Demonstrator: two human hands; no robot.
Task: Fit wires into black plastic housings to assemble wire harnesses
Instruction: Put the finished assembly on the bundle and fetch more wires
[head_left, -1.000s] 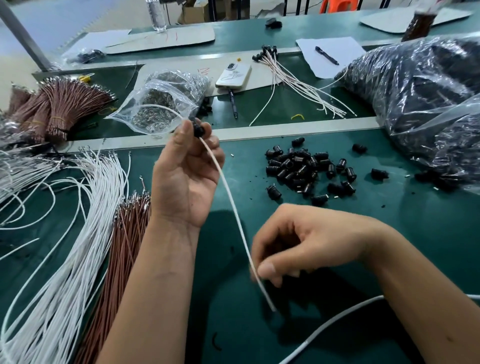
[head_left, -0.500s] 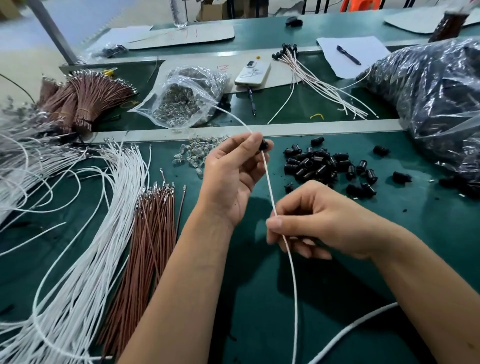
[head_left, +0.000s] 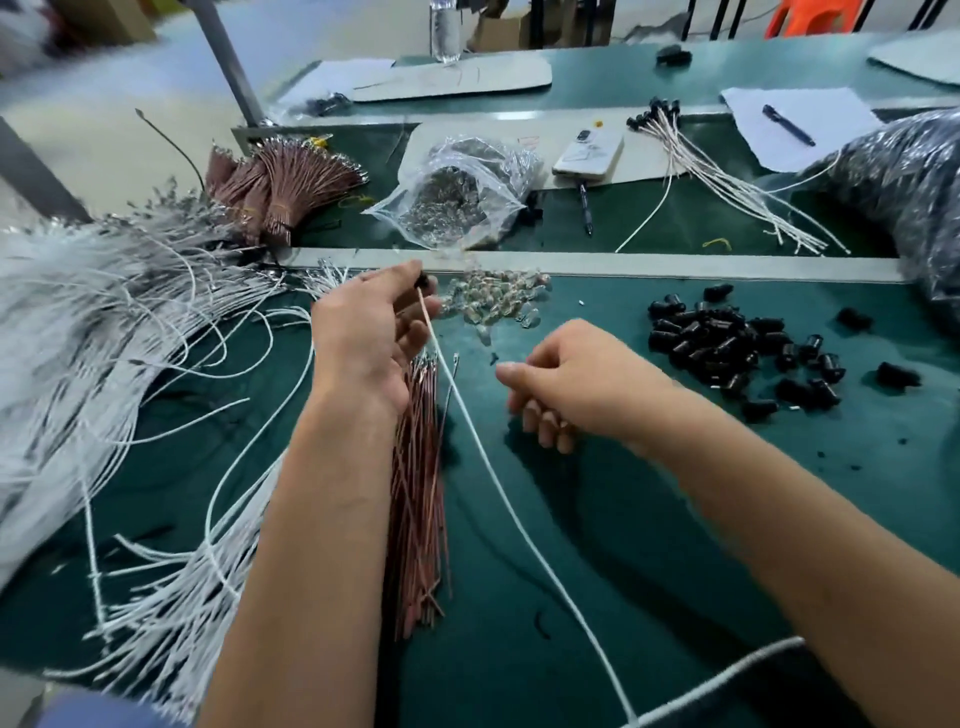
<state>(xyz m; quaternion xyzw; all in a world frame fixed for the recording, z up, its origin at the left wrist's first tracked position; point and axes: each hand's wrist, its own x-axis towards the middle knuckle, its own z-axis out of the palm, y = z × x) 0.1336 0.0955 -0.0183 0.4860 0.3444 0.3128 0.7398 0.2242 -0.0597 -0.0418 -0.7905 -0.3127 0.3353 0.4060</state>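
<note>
Wire seated, next one wanted

Housing (head_left: 422, 281) sits pinched at the tips of the left hand (head_left: 363, 338), held up above the green mat (head_left: 675, 545), with a white wire (head_left: 483, 457) running out of it and trailing down toward the person, past the right hand (head_left: 576, 389). That right hand hangs just beside the wire with fingers loosely curled; it seems to hold nothing, though motion blur makes this hard to swear to. Under the left wrist lies a flat bundle of brown wires (head_left: 418, 493), terminals pointing away, and a great loose sheaf of white wires (head_left: 156, 415) spreads off to the left. Spare housings (head_left: 727, 343) are heaped to the right, well apart from both hands, and a small scatter of clear parts (head_left: 493, 301) lies just beyond the left fingers.

My reading is that one wire is in and a second is due. To do it well, the left hand should keep the housing steady with its open end turned toward the right hand. The right should take a single brown wire close behind its terminal, so the tip does not wobble, line it up square with the empty cavity and push straight. A light tug afterwards would tell whether it has caught.
</note>
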